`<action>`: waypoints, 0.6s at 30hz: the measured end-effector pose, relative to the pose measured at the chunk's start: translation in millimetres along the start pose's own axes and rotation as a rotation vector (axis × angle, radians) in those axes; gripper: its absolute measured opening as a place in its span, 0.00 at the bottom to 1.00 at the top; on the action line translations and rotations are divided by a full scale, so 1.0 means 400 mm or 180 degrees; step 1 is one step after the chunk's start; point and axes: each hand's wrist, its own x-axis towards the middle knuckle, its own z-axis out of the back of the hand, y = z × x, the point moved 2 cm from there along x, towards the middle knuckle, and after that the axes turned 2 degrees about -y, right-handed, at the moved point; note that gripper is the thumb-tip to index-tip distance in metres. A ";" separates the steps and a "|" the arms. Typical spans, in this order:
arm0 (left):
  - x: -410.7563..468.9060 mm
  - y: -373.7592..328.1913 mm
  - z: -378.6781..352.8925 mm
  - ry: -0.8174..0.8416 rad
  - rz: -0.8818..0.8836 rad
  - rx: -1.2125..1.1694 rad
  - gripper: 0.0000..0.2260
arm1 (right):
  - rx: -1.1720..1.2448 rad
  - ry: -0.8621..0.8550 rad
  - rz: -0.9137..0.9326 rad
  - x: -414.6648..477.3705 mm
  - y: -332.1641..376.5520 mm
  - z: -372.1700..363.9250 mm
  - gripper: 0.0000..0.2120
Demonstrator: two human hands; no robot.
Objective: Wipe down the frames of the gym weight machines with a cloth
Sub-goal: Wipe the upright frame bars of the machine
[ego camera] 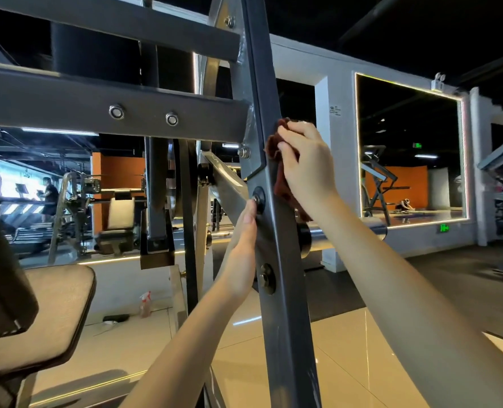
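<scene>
Fingers (291, 135) of the right hand (307, 169) curled over the maroon cloth (281, 178), pressing it onto the grey upright post (285, 290), centre of frame; left hand (240, 251) below, fingers straight, flat on its left edge.

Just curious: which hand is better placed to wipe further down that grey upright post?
The right hand: it holds the dark red cloth against the post. The left hand rests flat on the post's other side, without a cloth, probably just steadying.
</scene>
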 end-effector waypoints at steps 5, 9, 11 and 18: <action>-0.003 0.001 -0.013 -0.0007 -0.0096 0.0162 0.26 | -0.0063 0.0094 0.0252 -0.245 -0.015 0.027 0.15; -0.003 0.009 -0.015 0.0057 -0.0168 0.0140 0.24 | -0.0151 0.0007 0.0282 -0.101 -0.012 -0.008 0.14; -0.002 0.011 -0.008 0.0034 -0.0186 0.0191 0.26 | -0.0111 -0.0097 0.0201 -0.044 -0.001 -0.024 0.14; -0.025 -0.016 -0.040 0.0177 -0.0305 -0.0188 0.16 | -0.0026 -0.0040 0.0380 -0.319 -0.020 0.023 0.16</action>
